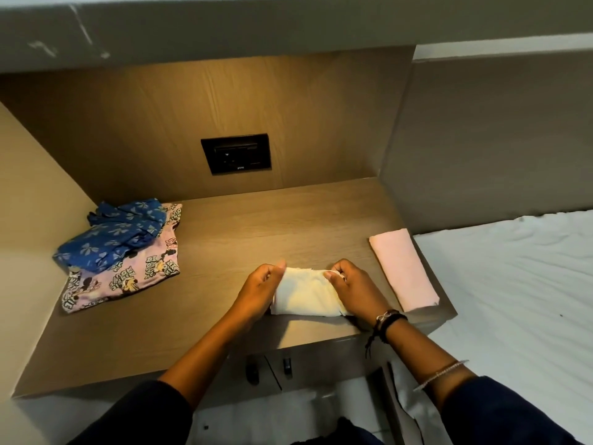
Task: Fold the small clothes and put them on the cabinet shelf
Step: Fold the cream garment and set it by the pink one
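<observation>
A small cream-white cloth (303,295) lies folded on the wooden shelf (244,226) near its front edge. My left hand (256,292) grips its left end and my right hand (356,290) pinches its right end. To the right, at the shelf's right edge, lies a folded pale pink cloth (404,273). At the back left a blue garment with pale bows (112,234) sits crumpled on a pink cartoon-print garment (128,279).
A black socket panel (236,154) is set in the wooden back wall. A side wall closes the shelf on the left. A bed with a white sheet (513,284) lies to the right. Drawer handles (269,369) show below the front edge.
</observation>
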Demonstrator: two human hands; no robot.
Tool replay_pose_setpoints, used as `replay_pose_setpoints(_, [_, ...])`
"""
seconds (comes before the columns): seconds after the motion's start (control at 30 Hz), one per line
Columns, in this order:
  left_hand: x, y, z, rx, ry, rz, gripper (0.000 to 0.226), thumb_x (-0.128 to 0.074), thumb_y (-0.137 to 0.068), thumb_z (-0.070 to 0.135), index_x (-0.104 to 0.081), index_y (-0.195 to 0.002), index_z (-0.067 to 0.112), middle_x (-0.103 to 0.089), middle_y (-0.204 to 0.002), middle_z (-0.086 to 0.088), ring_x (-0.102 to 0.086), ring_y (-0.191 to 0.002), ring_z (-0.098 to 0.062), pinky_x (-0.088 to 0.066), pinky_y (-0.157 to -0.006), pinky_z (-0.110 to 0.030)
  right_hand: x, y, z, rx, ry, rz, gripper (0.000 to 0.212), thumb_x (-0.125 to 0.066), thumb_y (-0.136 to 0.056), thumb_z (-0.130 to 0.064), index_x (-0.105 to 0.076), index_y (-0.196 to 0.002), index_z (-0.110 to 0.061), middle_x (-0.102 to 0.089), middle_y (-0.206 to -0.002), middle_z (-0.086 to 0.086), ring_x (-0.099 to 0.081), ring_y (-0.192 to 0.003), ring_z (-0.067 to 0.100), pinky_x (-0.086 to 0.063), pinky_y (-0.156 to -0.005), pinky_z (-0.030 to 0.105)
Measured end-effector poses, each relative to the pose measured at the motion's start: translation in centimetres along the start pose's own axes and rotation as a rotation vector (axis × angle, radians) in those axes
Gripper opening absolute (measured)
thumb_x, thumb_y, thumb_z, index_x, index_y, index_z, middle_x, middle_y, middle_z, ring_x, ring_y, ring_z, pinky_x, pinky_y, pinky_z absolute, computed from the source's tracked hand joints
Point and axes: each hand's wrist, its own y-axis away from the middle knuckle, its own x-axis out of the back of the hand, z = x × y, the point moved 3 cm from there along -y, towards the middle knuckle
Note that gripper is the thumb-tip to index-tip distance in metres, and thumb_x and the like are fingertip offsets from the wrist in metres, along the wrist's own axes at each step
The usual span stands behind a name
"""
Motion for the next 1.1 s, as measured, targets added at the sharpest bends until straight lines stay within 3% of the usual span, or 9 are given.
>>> replay_pose_setpoints(0.1, [-0.1, -0.8, -0.6, 0.026, -0.081, -0.015, 0.027, -0.073, -0.083, 0.037, -0.062, -0.100, 0.018, -0.071, -0.096, -0.002, -0.069, -0.091, -0.024, -0.060, -0.072, -0.038, 0.1, -0.5, 0.1, -0.036, 0.036, -0.006, 0.020, -0.048, -0.098, -0.038, -0.048, -0.082, -0.027, -0.060, -0.080, -0.005, -0.056, -0.075, 0.015, -0.046, -0.065, 0.033])
replay_pose_setpoints(0.23, [-0.4, -1.9, -0.9, 0.047, -0.105, 0.083, 0.024, -0.067, -0.088, 0.034, -0.066, -0.085, 0.011, -0.072, -0.086, -0.008, -0.069, -0.086, -0.030, -0.058, -0.077, -0.044, 0.6, -0.4, 0.1, -0.072, 0.100, 0.015, 0.014, -0.049, -0.098, -0.033, -0.052, -0.087, -0.024, -0.062, -0.086, -0.003, -0.059, -0.081, 0.019, -0.051, -0.072, 0.037])
replay_pose_setpoints(0.37, [-1.0, -2.6, -1.2, 0.024, -0.329, 0.197, 0.026, -0.060, -0.091, 0.042, -0.063, -0.082, 0.018, -0.069, -0.082, -0.002, -0.065, -0.077, -0.021, -0.056, -0.072, -0.040, 0.8, 0.7, -2.0, 0.322, 0.570, 0.284, 0.027, -0.046, -0.095, -0.033, -0.056, -0.115, -0.017, -0.061, -0.116, 0.007, -0.056, -0.105, 0.024, -0.049, -0.087, 0.040])
replay_pose_setpoints(0.47, [-1.0, -2.4, -1.2, -0.005, -0.419, 0.313, 0.018, -0.057, -0.091, 0.043, -0.058, -0.086, 0.025, -0.066, -0.083, 0.004, -0.060, -0.070, -0.010, -0.051, -0.059, -0.028, -1.0, 1.1, -2.0, 0.549, 0.801, 0.035, 0.051, -0.033, -0.098, -0.044, -0.039, -0.143, -0.021, -0.035, -0.154, 0.005, -0.029, -0.142, 0.027, -0.021, -0.115, 0.052])
replay_pose_setpoints(0.57, [-0.7, -2.0, -1.4, -0.045, -0.479, 0.393, 0.017, -0.058, -0.090, 0.044, -0.055, -0.088, 0.027, -0.065, -0.085, 0.004, -0.059, -0.069, -0.010, -0.050, -0.057, -0.027, -1.8, 0.8, 0.5, 0.407, 0.764, -0.231, 0.058, -0.020, -0.101, -0.048, -0.011, -0.154, -0.025, -0.004, -0.164, -0.001, -0.003, -0.150, 0.020, 0.000, -0.121, 0.048])
replay_pose_setpoints(0.67, [-0.3, -1.4, -1.2, -0.087, -0.493, 0.473, 0.018, -0.062, -0.089, 0.041, -0.056, -0.089, 0.024, -0.060, -0.095, 0.002, -0.060, -0.081, -0.017, -0.056, -0.068, -0.036, -1.7, 0.6, 1.2, 0.370, 0.669, -0.260, 0.057, -0.020, -0.102, -0.048, -0.011, -0.154, -0.027, -0.005, -0.164, -0.003, -0.006, -0.149, 0.019, -0.005, -0.120, 0.048])
replay_pose_setpoints(0.87, [0.1, 1.2, -0.4, 0.016, -0.057, 0.628, 0.032, -0.063, -0.089, 0.032, -0.053, -0.117, 0.021, -0.051, -0.120, -0.003, -0.053, -0.108, -0.023, -0.052, -0.088, -0.045, -1.0, -1.6, -1.1, 0.229, 0.518, -0.112, 0.055, -0.058, -0.085, -0.053, -0.049, -0.133, -0.027, -0.055, -0.132, -0.003, -0.047, -0.121, 0.022, -0.033, -0.095, 0.039])
replay_pose_setpoints(0.97, [-1.1, 3.8, -1.1, 0.333, 0.272, 0.579, 0.035, -0.062, -0.089, 0.028, -0.049, -0.121, 0.022, -0.055, -0.116, -0.003, -0.054, -0.096, -0.021, -0.050, -0.076, -0.037, -1.4, -2.8, -2.1, 0.045, 0.442, -0.158, 0.063, -0.072, -0.073, -0.052, -0.051, -0.125, -0.023, -0.063, -0.119, 0.000, -0.058, -0.106, 0.022, -0.045, -0.091, 0.039])
replay_pose_setpoints(1.1, [-3.4, 4.8, -0.8, 0.521, 0.638, 0.302, 0.019, -0.056, -0.092, 0.014, -0.056, -0.111, 0.014, -0.068, -0.097, -0.008, -0.063, -0.081, -0.020, -0.043, -0.057, -0.029, -3.0, -2.6, -2.6, -0.075, 0.304, -0.236, 0.039, -0.081, -0.066, -0.044, -0.059, -0.087, -0.020, -0.068, -0.088, 0.000, -0.064, -0.081, 0.021, -0.053, -0.072, 0.038])
